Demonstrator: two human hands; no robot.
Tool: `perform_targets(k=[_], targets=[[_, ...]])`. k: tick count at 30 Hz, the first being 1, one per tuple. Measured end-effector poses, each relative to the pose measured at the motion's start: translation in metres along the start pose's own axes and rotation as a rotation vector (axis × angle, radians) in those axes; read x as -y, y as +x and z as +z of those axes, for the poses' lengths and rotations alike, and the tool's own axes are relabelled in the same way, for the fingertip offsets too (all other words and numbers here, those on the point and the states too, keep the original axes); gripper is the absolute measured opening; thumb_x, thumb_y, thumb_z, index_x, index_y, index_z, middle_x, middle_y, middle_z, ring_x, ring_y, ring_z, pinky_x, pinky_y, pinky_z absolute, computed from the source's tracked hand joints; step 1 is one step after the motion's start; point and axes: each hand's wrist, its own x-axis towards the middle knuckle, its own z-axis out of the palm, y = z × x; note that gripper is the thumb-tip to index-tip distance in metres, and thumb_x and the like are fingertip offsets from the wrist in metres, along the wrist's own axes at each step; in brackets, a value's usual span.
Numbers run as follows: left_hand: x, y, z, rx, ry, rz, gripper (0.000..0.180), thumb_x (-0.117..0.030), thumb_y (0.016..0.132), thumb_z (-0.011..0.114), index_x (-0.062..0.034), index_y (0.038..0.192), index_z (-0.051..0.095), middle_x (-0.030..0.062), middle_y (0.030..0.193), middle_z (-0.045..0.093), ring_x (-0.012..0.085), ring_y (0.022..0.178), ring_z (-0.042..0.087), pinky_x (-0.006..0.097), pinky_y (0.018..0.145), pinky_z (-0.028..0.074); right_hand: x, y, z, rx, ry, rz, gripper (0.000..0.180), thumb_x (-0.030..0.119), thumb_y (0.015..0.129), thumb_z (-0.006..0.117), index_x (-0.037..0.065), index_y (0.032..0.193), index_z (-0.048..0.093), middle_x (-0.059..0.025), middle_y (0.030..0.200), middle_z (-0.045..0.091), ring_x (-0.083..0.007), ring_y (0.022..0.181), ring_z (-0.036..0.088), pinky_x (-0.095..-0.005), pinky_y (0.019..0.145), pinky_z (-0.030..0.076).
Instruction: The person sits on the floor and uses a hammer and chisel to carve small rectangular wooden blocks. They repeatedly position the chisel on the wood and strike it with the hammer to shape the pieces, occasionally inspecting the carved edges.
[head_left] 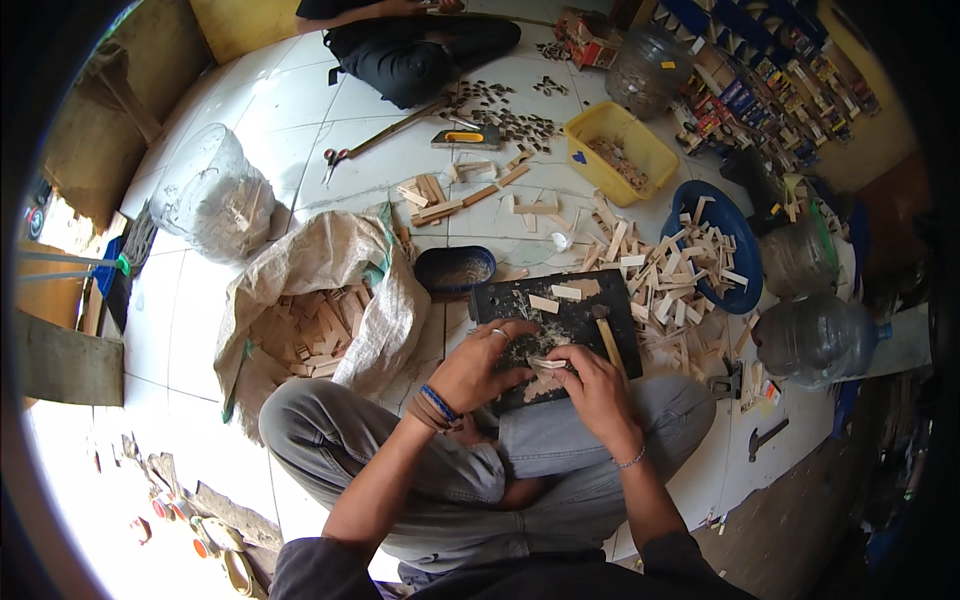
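A small pale wooden piece (548,363) is pinched between the thumb and fingers of my right hand (592,388), above a dark board (622,290) in front of my crossed legs. My left hand (480,368) hovers over the board's left part, thumb and fingers apart, its thumb tip close to that piece. Whether the thumb touches it is hard to tell. Two wooden strips (545,304) lie on the board among shavings. A hammer (608,338) with a wooden handle rests along the board's right side.
Left stands a woven sack (400,330) of wood pieces; beyond it, a blue oval tub (455,268). A pile of wooden strips (665,285) spills from a blue basin (745,250) on the right. Farther off are a yellow bin (655,185), scissors (335,158) and a seated person (400,60).
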Motion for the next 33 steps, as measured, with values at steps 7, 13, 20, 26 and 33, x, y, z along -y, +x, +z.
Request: perform_targets(k=[7,13,20,26,33], targets=[[-0.002,0.013,0.004,-0.036,-0.206,0.097,0.035,-0.011,0.09,0.08,-0.0045,0.123,0.068,0.0143,0.118,0.073,0.0288,0.107,0.071,0.037,0.089,0.056,-0.023,0.014,0.009,0.061,0.05,0.012,0.022,0.006,0.099,0.065,0.002,0.12,0.066,-0.0173,0.105,0.074,-0.0363,0.095,0.072,-0.0397,0.081,0.056],[0.004,0.011,-0.006,-0.281,-0.124,-0.153,0.025,-0.011,0.093,0.078,-0.0035,0.117,0.072,0.0148,0.089,0.076,0.0206,0.078,0.075,0.033,0.07,0.056,-0.044,0.032,0.017,-0.05,-0.215,0.128,0.019,0.012,0.099,0.066,0.001,0.115,0.07,-0.0191,0.107,0.075,-0.0366,0.096,0.073,-0.0416,0.083,0.056],[0.01,0.013,-0.006,-0.347,-0.073,-0.218,0.035,-0.024,0.091,0.081,-0.0046,0.117,0.069,0.0174,0.096,0.077,0.028,0.084,0.077,0.037,0.073,0.059,-0.052,0.047,0.051,-0.173,-0.407,0.102,0.017,0.02,0.097,0.069,0.005,0.103,0.072,-0.0152,0.093,0.071,-0.0386,0.085,0.07,-0.0476,0.076,0.055],[0.012,0.013,0.0,-0.335,-0.076,-0.185,0.036,-0.02,0.088,0.085,-0.0025,0.114,0.07,0.0143,0.093,0.077,0.02,0.085,0.077,0.033,0.074,0.059,-0.059,0.053,0.057,-0.141,-0.478,0.049,0.012,0.015,0.09,0.071,0.004,0.093,0.068,-0.0162,0.089,0.069,-0.0392,0.079,0.07,-0.0489,0.071,0.056],[0.011,0.011,0.002,-0.264,-0.114,-0.156,0.037,-0.02,0.086,0.086,-0.002,0.115,0.069,0.0102,0.088,0.075,0.0154,0.081,0.075,0.031,0.072,0.057,-0.057,0.043,0.032,-0.197,-0.237,0.099,0.018,0.009,0.083,0.078,0.002,0.09,0.063,-0.0166,0.085,0.07,-0.0391,0.077,0.07,-0.0475,0.067,0.055]])
